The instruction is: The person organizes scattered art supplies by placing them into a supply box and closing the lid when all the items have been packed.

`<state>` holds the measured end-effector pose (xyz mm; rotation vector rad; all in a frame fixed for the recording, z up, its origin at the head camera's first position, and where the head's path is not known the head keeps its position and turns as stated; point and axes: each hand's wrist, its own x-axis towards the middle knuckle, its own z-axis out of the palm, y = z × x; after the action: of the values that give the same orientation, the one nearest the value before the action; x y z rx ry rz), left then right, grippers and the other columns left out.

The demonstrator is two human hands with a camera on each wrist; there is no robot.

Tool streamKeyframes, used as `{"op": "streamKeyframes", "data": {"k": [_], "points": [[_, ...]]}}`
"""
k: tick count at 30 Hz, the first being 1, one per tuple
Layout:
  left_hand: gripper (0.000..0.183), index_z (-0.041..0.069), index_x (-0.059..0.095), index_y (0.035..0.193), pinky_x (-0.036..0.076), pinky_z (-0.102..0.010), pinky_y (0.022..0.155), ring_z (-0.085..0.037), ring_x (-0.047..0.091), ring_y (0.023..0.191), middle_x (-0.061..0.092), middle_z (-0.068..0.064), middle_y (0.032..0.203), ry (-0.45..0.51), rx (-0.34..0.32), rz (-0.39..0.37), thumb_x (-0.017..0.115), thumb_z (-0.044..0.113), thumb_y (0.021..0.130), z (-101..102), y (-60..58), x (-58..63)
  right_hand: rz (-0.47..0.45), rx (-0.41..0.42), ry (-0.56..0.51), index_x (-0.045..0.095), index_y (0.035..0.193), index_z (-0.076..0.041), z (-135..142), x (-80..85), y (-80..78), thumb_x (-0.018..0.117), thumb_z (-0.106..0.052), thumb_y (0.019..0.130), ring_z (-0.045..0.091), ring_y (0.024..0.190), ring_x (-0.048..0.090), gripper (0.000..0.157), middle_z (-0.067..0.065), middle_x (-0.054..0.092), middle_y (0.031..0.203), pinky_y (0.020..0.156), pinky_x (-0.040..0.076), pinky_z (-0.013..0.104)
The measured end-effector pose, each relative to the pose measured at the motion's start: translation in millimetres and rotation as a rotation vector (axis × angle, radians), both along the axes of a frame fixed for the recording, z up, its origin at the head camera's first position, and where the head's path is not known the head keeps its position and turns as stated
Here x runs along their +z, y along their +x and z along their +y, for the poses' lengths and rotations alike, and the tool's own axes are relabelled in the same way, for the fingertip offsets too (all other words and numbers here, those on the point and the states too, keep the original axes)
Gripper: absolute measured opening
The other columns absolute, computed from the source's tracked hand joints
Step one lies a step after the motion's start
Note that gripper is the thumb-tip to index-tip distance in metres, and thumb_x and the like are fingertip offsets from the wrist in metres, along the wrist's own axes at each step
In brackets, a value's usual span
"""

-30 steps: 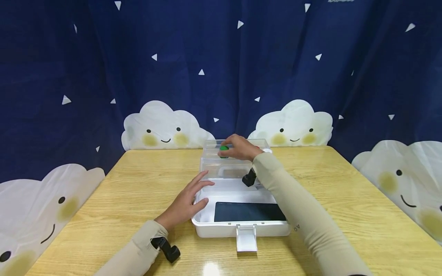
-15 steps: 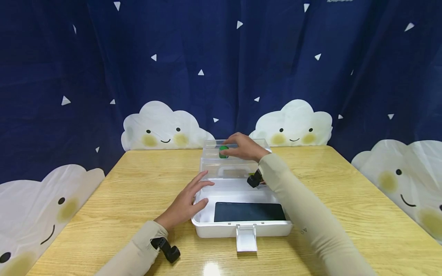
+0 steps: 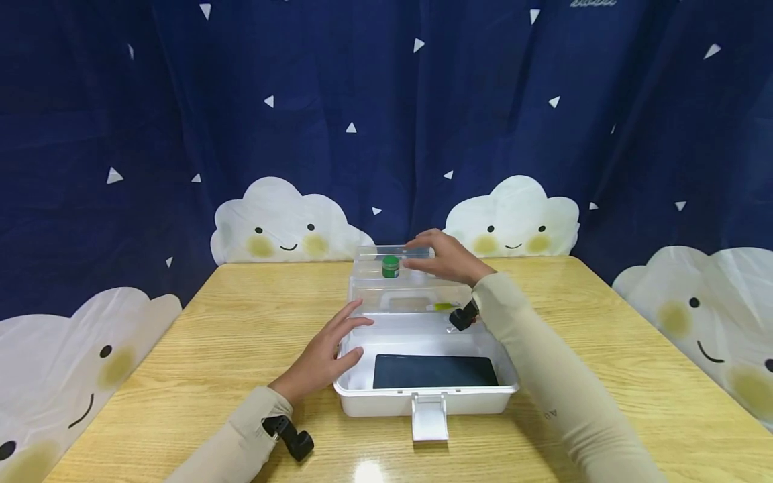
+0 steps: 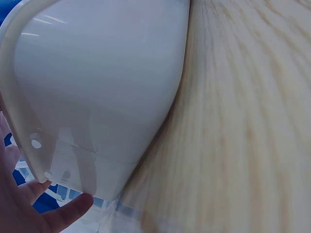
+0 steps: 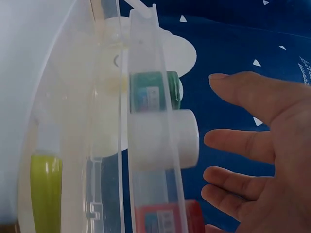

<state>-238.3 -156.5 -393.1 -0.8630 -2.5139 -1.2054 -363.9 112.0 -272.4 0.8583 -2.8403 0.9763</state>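
Note:
A white box [image 3: 362, 402] with clear fold-out trays [image 3: 368, 268] stands on the table. A green-lidded jar [image 3: 390, 266] is in the top tray. The right wrist view shows a white jar [image 5: 160, 141] and a red jar [image 5: 167, 218] beside it. My right hand [image 3: 443, 256] is over the tray's right part, fingers loosely bent and holding nothing, apart from the jars. In a lower tray lies a yellow-green item [image 3: 443, 306], its kind unclear. My left hand [image 3: 323, 359] rests by the box's left rim, fingers spread, with fingertips at its edge.
A dark rectangular panel [image 3: 435, 371] lies in the box's bottom. The box's front latch [image 3: 429, 417] hangs down towards me. Behind the wooden table [image 3: 260, 308] hangs a dark blue curtain [image 3: 386, 121] with white clouds.
My right hand has drawn back to the right, off the green-lidded jar, which now shows fully in the top tray. The yellow-green item has come into sight. My left hand has stayed put.

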Motion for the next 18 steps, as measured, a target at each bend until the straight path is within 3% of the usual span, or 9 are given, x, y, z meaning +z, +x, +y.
{"op": "streamKeyframes", "data": {"k": [5, 11, 18], "points": [[0.042, 0.026, 0.055, 0.132, 0.029, -0.062, 0.106, -0.022, 0.021, 0.145, 0.02, 0.005, 0.159, -0.002, 0.007, -0.008, 0.063, 0.014, 0.092, 1, 0.2, 0.5, 0.003, -0.007, -0.035, 0.06, 0.131, -0.014, 14, 0.7, 4.7, 0.069, -0.042, 0.088, 0.032, 0.125, 0.048, 0.053, 0.011, 0.036, 0.148, 0.089, 0.053, 0.042], [0.043, 0.028, 0.054, 0.132, 0.029, -0.062, 0.106, -0.022, 0.021, 0.145, 0.02, 0.005, 0.159, 0.002, 0.002, -0.006, 0.063, 0.014, 0.092, 0, 0.3, -0.3, 0.033, -0.059, -0.045, 0.059, 0.132, -0.015, 33, -3.3, 6.4, 0.068, -0.048, 0.087, 0.03, 0.135, 0.036, 0.057, 0.01, 0.039, 0.147, 0.107, 0.035, 0.052], [0.043, 0.028, 0.053, 0.132, 0.03, -0.062, 0.105, -0.024, 0.022, 0.144, 0.02, 0.003, 0.159, 0.001, -0.002, 0.007, 0.063, 0.014, 0.093, 0, 0.2, -1.3, 0.011, -0.109, -0.092, 0.058, 0.133, -0.016, 48, -7.6, 13.9, 0.067, -0.052, 0.086, 0.031, 0.137, 0.033, 0.06, 0.009, 0.038, 0.149, 0.107, 0.033, 0.057]]}}
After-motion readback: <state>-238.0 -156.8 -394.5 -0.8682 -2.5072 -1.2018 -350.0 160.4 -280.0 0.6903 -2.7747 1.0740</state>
